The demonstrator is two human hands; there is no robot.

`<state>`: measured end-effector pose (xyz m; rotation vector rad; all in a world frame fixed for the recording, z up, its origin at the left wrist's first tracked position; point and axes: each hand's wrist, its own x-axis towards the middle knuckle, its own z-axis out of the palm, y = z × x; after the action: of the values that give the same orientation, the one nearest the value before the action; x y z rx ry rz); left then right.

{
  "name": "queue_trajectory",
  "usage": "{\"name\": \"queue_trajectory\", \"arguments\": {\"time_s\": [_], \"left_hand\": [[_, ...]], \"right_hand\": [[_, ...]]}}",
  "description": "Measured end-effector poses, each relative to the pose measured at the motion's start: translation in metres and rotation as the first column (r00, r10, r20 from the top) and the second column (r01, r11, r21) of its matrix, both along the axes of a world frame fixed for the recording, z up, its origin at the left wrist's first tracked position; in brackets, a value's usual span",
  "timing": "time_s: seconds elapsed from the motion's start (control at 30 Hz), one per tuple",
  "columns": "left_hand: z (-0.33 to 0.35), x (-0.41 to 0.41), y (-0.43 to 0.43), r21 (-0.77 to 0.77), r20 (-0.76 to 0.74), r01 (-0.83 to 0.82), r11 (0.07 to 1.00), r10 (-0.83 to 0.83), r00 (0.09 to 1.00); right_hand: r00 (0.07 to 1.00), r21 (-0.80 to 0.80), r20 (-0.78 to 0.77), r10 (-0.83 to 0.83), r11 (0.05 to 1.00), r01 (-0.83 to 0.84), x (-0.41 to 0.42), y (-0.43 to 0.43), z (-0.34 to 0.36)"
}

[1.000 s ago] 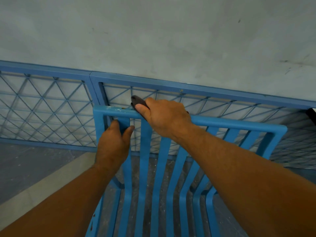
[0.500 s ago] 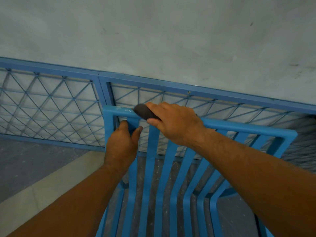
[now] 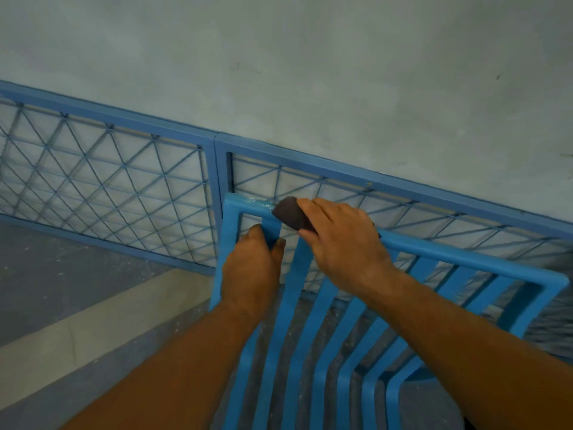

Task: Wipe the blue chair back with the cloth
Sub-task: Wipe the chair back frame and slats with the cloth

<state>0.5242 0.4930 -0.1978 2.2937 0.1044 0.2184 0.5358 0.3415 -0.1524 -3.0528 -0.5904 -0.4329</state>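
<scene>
Blue chair back (image 3: 449, 257) stands directly under both hands, its top rail running from beyond the left hand across to well past the right wrist; vertical slats (image 3: 291, 305) drop from the rail and pass beneath both forearms.

Cloth (image 3: 290, 216), dark and bunched, lies on the top rail under the fingertips of the right hand (image 3: 344, 243), with one end projecting past them toward the rail's left corner; the right hand is curled over the cloth, fingers on top and thumb at its lower edge, holding it against the rail.

Left hand (image 3: 251, 274) sits just below and to the left of the cloth; its fingers and thumb are wrapped round the first slat, immediately below the rail, and the two hands are near each other but not touching.

Beyond the hands, a blue mesh railing (image 3: 124, 187) runs along the base of a grey wall (image 3: 310, 72); to the left of the left forearm lies a grey floor (image 3: 46, 274) with a pale strip (image 3: 93, 321) crossing it.
</scene>
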Motion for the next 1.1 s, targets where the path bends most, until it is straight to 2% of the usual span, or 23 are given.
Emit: {"name": "queue_trajectory", "arguments": {"time_s": [0.1,0.2,0.3,0.33,0.4,0.47,0.53,0.73,0.97,1.03,1.1], "left_hand": [[0.006,-0.016,0.019,0.056,0.084,0.017,0.998,-0.022,0.996],[0.012,-0.024,0.051,0.082,0.131,-0.095,0.992,0.084,0.988],[0.014,-0.011,0.073,0.044,0.082,-0.14,0.989,0.136,0.987],[0.014,-0.007,0.076,0.048,0.039,-0.106,0.993,0.104,0.994],[0.013,-0.002,0.075,0.055,-0.025,-0.04,0.998,0.042,0.999],[0.01,0.0,0.072,0.044,-0.039,-0.016,0.999,0.018,0.999],[0.006,0.001,0.07,0.038,-0.047,-0.023,0.999,0.025,0.999],[0.0,0.009,0.069,0.045,-0.073,-0.029,0.999,0.033,0.997],[0.0,0.009,0.069,0.021,-0.077,-0.02,1.0,0.021,0.997],[-0.001,0.008,0.07,0.007,-0.073,-0.006,1.0,0.006,0.997],[-0.002,0.008,0.072,0.007,-0.065,0.007,1.0,-0.006,0.998]], "right_hand": [[0.996,0.003,-0.091,-0.016,1.0,0.017,0.002,0.007,0.015],[0.96,0.015,-0.264,-0.094,0.995,0.102,0.016,0.016,0.03],[0.916,0.029,-0.365,-0.166,0.982,0.189,0.035,0.033,0.033],[0.915,0.038,-0.361,-0.181,0.977,0.208,0.038,0.038,0.031],[0.947,0.049,-0.258,-0.189,0.977,0.208,0.036,0.044,0.026],[0.983,0.05,-0.107,-0.15,0.987,0.156,0.023,0.044,0.019],[0.997,0.053,-0.034,-0.073,0.996,0.075,0.012,0.04,0.014],[0.993,0.133,-0.092,0.071,0.989,-0.059,0.004,0.027,0.012],[0.924,0.069,-0.382,-0.006,0.997,0.035,0.045,0.062,0.033],[0.922,0.083,-0.385,-0.028,0.994,0.064,0.052,0.071,0.032],[0.95,0.073,-0.312,-0.024,0.996,0.049,0.049,0.074,0.03]]}}
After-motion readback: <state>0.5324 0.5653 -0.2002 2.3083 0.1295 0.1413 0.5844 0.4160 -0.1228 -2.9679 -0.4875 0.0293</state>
